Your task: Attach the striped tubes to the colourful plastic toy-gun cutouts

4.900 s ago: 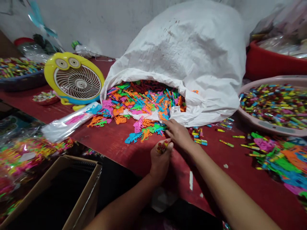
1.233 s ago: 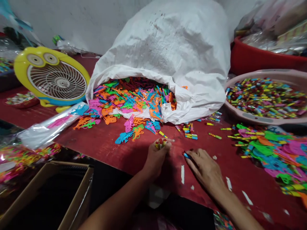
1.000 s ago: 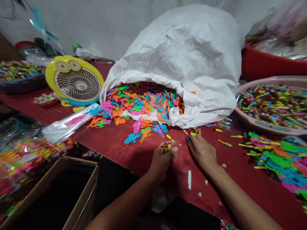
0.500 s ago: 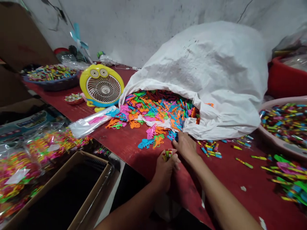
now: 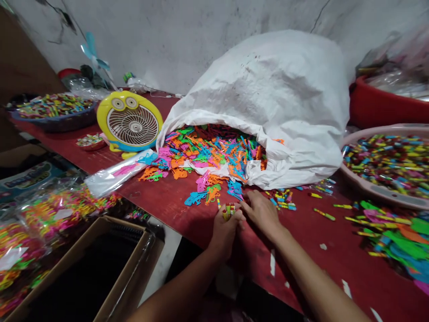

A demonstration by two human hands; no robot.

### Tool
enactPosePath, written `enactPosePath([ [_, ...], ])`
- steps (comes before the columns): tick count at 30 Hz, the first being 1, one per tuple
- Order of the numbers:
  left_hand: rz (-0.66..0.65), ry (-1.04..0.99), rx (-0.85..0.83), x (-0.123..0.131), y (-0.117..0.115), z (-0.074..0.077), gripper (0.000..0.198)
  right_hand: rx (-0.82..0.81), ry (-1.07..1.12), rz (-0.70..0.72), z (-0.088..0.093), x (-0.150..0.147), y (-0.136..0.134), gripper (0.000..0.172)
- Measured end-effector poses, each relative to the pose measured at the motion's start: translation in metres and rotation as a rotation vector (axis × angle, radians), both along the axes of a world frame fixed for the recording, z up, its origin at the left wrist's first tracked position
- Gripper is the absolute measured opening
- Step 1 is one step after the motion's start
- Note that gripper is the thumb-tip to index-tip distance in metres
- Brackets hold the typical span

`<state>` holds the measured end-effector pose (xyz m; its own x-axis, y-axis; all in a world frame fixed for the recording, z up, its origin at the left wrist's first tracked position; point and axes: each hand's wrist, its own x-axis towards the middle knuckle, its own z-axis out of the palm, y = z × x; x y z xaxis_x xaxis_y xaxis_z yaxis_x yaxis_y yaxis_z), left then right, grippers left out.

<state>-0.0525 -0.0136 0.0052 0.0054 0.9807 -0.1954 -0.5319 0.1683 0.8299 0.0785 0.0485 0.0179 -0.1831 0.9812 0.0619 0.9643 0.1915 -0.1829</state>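
Observation:
My left hand (image 5: 225,230) is shut on a small bundle of yellow-and-red tubes (image 5: 229,211), held upright in its fingers. My right hand (image 5: 261,212) lies just beside it on the red tabletop (image 5: 301,255), with its fingertips reaching the left hand. I cannot tell whether those fingers hold anything. Just above my hands lie bright plastic cut-out shapes (image 5: 204,190), spilling from the mouth of a white woven sack (image 5: 268,89). A scatter of loose coloured tubes (image 5: 283,201) sits to the right of my right hand.
A pink basin of tubes (image 5: 368,185) and a red tub (image 5: 372,107) stand at right, beside a heap of plastic shapes (image 5: 392,241). A yellow fan (image 5: 132,125) stands at left. An open cardboard box (image 5: 100,264) sits below the table edge.
My right hand has moved from the sack's edge down beside my left hand. My left hand still grips the tube bundle. The view has shifted slightly.

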Motion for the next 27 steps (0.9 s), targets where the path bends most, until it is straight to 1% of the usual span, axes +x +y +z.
enactPosePath([
  [3,0.011,0.029,-0.009,-0.001,-0.003,-0.002,0.033,0.040,0.014,-0.021,-0.004,-0.010,0.003,0.011],
  [5,0.028,0.037,-0.024,-0.002,-0.003,-0.004,0.036,0.052,0.041,-0.013,-0.005,-0.006,0.002,0.009],
  [9,0.050,0.038,-0.029,-0.002,-0.002,-0.005,0.031,0.055,0.133,0.027,-0.003,0.024,-0.016,0.007],
  [12,0.081,0.076,-0.055,0.001,-0.001,-0.002,0.027,0.050,0.224,0.038,0.001,0.050,-0.039,0.010],
  [15,0.063,0.120,-0.068,0.009,-0.003,0.001,0.028,0.101,0.358,0.017,0.007,0.064,-0.063,0.014],
  [18,-0.034,0.091,-0.053,0.021,-0.006,0.003,0.027,0.157,0.425,-0.008,0.011,0.063,-0.086,0.017],
  [20,-0.083,0.060,-0.047,0.027,-0.005,0.003,0.029,0.134,0.450,-0.008,0.016,0.061,-0.098,0.018],
  [23,-0.174,0.005,-0.032,0.031,0.001,0.004,0.030,0.072,0.584,0.016,0.023,0.069,-0.109,0.020],
  [25,-0.294,-0.030,-0.012,0.031,0.005,0.004,0.027,0.129,0.620,0.016,0.029,0.081,-0.112,0.024],
  [27,-0.426,-0.036,-0.007,0.032,0.007,0.004,0.026,0.201,0.560,0.052,0.032,0.092,-0.111,0.037],
])
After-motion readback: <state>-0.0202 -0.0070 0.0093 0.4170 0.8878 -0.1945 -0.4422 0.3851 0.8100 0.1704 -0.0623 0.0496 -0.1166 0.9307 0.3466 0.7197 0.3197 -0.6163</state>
